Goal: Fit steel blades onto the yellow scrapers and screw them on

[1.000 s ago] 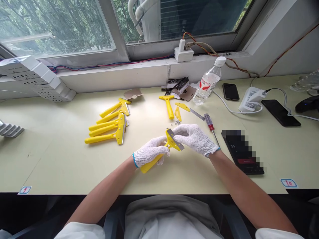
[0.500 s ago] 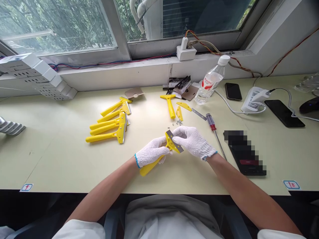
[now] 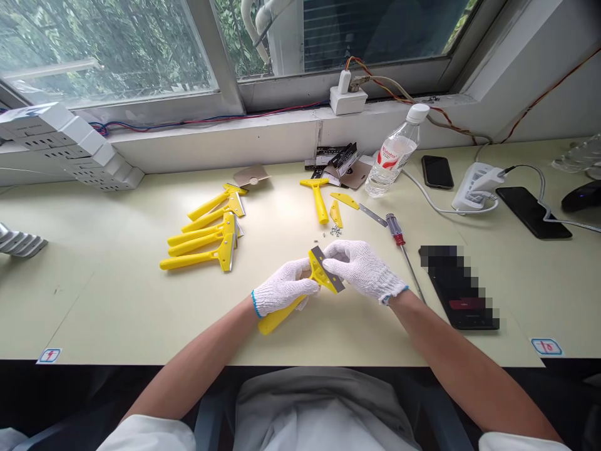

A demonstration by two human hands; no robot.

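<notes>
Five yellow plastic scrapers (image 3: 197, 238) lie in a pile left of the middle. Our left hand (image 3: 284, 288), in a white knit glove, curls shut around the yellow handle (image 3: 278, 318) of a sixth scraper (image 3: 317, 269), low in the middle. Our right hand (image 3: 362, 270), also gloved, half bends its fingers over the thin gray metal blade (image 3: 327, 269). It looks light and stiff. Hold the handle, since the blade may be sharp.

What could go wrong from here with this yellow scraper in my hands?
The metal blade on the yellow scraper sits right against your right hand, so a slip might cut through the knit glove. Your left hand could also lose its grip and drop it. The tiny loose screws nearby might scatter if bumped.
</notes>
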